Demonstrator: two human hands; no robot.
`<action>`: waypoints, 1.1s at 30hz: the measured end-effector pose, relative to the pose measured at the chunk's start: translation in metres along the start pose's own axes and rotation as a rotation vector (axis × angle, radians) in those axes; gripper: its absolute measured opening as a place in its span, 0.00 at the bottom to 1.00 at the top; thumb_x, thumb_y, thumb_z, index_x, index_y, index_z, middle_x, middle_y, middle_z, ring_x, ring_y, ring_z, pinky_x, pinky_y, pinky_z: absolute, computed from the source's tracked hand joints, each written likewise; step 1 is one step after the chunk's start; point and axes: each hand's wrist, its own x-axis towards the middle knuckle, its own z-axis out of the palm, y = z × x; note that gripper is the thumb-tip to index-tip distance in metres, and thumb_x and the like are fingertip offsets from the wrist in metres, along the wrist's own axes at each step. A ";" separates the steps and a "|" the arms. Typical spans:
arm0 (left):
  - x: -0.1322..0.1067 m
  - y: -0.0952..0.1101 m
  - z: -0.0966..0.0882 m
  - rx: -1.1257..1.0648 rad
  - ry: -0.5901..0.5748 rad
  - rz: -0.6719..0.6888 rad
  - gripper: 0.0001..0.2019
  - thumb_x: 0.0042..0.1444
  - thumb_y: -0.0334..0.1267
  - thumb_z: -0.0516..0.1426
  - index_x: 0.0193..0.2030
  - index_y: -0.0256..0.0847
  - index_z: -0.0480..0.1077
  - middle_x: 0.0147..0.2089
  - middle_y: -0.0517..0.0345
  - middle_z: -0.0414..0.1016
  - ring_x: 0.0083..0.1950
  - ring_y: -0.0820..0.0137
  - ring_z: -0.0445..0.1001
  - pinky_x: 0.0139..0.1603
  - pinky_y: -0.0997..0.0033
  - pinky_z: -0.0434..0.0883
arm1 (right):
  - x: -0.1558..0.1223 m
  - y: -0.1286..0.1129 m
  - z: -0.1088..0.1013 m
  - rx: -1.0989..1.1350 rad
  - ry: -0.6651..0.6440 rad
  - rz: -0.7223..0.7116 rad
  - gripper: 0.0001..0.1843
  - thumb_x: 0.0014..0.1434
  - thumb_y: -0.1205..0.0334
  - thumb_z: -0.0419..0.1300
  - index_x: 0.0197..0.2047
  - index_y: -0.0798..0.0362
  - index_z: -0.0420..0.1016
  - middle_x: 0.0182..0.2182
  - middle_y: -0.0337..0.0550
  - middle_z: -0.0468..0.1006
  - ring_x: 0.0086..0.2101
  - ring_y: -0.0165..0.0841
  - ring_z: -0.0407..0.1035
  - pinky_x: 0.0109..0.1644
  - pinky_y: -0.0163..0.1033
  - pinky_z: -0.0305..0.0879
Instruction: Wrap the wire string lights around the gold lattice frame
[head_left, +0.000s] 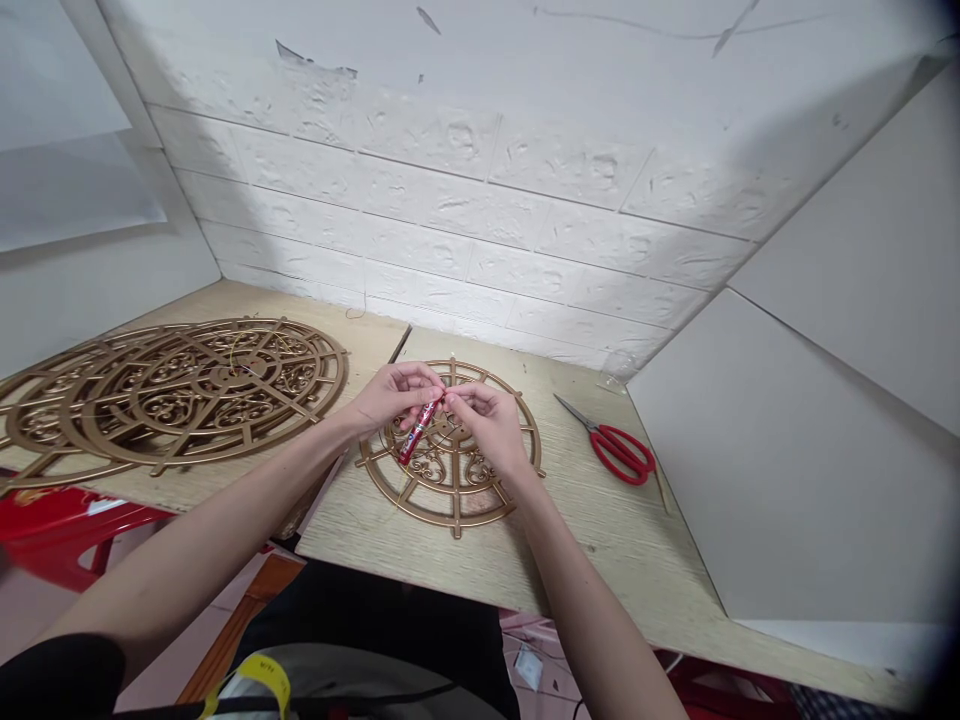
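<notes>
Several gold openwork discs [238, 375] lie in an overlapping pile, well to L of the L hand, w/ a thin yellow strand [232, 352] across the top one. Red stool [45, 530] is lower, far L of the same hand, partly under the table edge.

L hand [397, 395]: mostly closed, thumb & fingertips pinching a red tube [417, 435] nr its upper end; tube slants down toward the wearer, printed w/ small markings too tiny to read. Single gold disc [455, 480] lies flat on the table [585, 540] directly under both hands, tube above it.

R hand [491, 420]: just beside L hand, thumb & index pinched tog. on the tube's top end, other fingers curled in; detail btwn the tips too small to make out.

Nr R hand, to its R: scissors [600, 434], red handles twd wearer, blades pointing up-L. Clear plastic piece [618, 368] sits beyond them, farther from R hand. White panel [817, 450] stands well R of R hand.
</notes>
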 end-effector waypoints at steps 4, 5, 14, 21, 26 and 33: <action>0.002 -0.002 0.002 -0.011 0.058 -0.014 0.16 0.43 0.45 0.69 0.33 0.36 0.73 0.25 0.57 0.75 0.15 0.80 0.63 0.13 0.81 0.60 | 0.003 0.000 -0.006 -0.029 0.026 -0.028 0.12 0.55 0.55 0.64 0.38 0.53 0.80 0.35 0.44 0.82 0.36 0.35 0.74 0.43 0.40 0.70; 0.002 -0.003 0.001 -0.024 0.077 -0.018 0.16 0.43 0.45 0.69 0.33 0.36 0.73 0.25 0.57 0.75 0.15 0.80 0.63 0.13 0.81 0.60 | 0.004 0.000 -0.008 -0.045 0.055 -0.039 0.12 0.56 0.55 0.63 0.39 0.53 0.80 0.37 0.45 0.82 0.37 0.36 0.74 0.45 0.41 0.70; 0.010 -0.009 -0.008 -0.230 0.315 -0.109 0.16 0.37 0.40 0.72 0.30 0.36 0.73 0.18 0.62 0.66 0.20 0.77 0.68 0.14 0.86 0.56 | 0.000 -0.010 -0.018 -0.432 0.072 -0.355 0.08 0.61 0.64 0.59 0.40 0.50 0.80 0.39 0.44 0.80 0.42 0.38 0.71 0.48 0.44 0.67; 0.013 -0.008 -0.008 -0.306 0.424 -0.164 0.09 0.45 0.30 0.68 0.29 0.34 0.71 0.23 0.56 0.74 0.18 0.83 0.64 0.15 0.88 0.58 | -0.003 0.004 -0.004 -0.781 -0.082 -0.433 0.07 0.60 0.61 0.62 0.39 0.48 0.81 0.53 0.49 0.67 0.56 0.44 0.57 0.60 0.54 0.57; 0.014 -0.010 -0.009 -0.355 0.472 -0.185 0.06 0.48 0.26 0.65 0.28 0.33 0.71 0.21 0.60 0.71 0.17 0.83 0.62 0.15 0.88 0.60 | -0.002 0.011 0.004 -0.703 -0.091 -0.284 0.05 0.58 0.61 0.64 0.35 0.48 0.83 0.56 0.47 0.62 0.57 0.45 0.54 0.62 0.56 0.53; 0.016 -0.011 -0.010 -0.399 0.495 -0.227 0.04 0.50 0.23 0.63 0.28 0.31 0.72 0.20 0.58 0.70 0.16 0.84 0.62 0.15 0.89 0.60 | -0.003 0.010 0.005 -0.753 -0.113 -0.232 0.06 0.55 0.62 0.66 0.38 0.47 0.83 0.55 0.47 0.62 0.56 0.47 0.53 0.60 0.58 0.52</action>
